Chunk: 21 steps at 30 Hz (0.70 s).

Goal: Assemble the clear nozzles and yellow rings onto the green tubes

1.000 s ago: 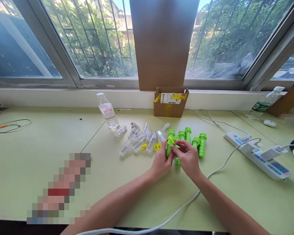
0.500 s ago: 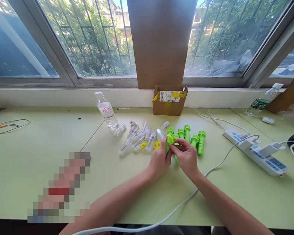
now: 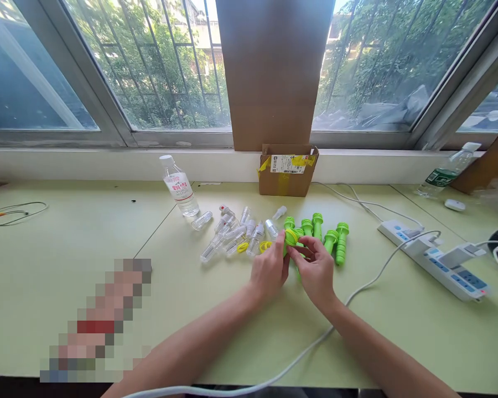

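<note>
Between my two hands is a green tube with a yellow band (image 3: pixel 291 237) around its top. My left hand (image 3: pixel 269 266) grips the tube from the left. The fingers of my right hand (image 3: pixel 316 271) are pinched against its right side. Several green tubes (image 3: pixel 341 244) lie just beyond and to the right of my hands. To the left are several clear plastic tubes (image 3: pixel 211 249), some with white tips. Yellow rings (image 3: pixel 265 246) lie among the clear tubes, close to my left hand.
A water bottle (image 3: pixel 180 187) stands at the back left, a cardboard box (image 3: pixel 285 182) at the back centre. On the right lies a power strip (image 3: pixel 435 262); its white cable (image 3: pixel 367 284) runs under my right forearm. Another bottle (image 3: pixel 444 174) leans at the far right. A pixelated patch covers the lower left.
The banded green tube has shifted slightly to the right, and its top tilts a little more. Both hands keep their grip on it.
</note>
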{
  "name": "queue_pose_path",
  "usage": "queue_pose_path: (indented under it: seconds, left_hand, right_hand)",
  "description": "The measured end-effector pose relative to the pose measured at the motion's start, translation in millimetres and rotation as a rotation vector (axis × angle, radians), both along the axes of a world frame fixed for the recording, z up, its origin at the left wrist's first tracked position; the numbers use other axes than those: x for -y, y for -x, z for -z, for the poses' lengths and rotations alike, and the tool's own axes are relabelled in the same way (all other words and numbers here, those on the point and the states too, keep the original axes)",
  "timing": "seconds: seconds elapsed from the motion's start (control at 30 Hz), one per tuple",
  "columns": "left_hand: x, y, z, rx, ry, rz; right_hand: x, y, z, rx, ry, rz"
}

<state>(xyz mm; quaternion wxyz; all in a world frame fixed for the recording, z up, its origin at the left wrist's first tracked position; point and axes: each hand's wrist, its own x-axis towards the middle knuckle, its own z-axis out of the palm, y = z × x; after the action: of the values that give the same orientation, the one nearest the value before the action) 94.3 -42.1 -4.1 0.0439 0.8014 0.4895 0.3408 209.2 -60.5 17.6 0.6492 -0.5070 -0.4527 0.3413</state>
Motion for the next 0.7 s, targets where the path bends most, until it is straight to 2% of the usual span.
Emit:
queue_pose_path:
  seconds: [0.17, 0.3, 0.53, 0.7]
  left_hand:
    - [-2.8, 1.0, 3.9, -0.121, -0.101, -0.050]
    - [-5.5, 0.5, 7.2, -0.161, -0.205, -0.069]
    - [0.1, -0.5, -2.8, -0.145, -0.289, 0.028]
    - [-1.5, -1.1, 0.4, -0.096, -0.299, 0.030]
  right_hand:
    - [-0.2, 2.0, 2.3, 0.022, -0.064, 0.038]
    - [-0.1, 1.3, 2.5, 0.034, -0.053, 0.033]
    - [2.5, 1.7, 0.2, 0.017, -0.028, 0.033]
    - [-2.1, -0.8, 3.4, 0.041, -0.044, 0.023]
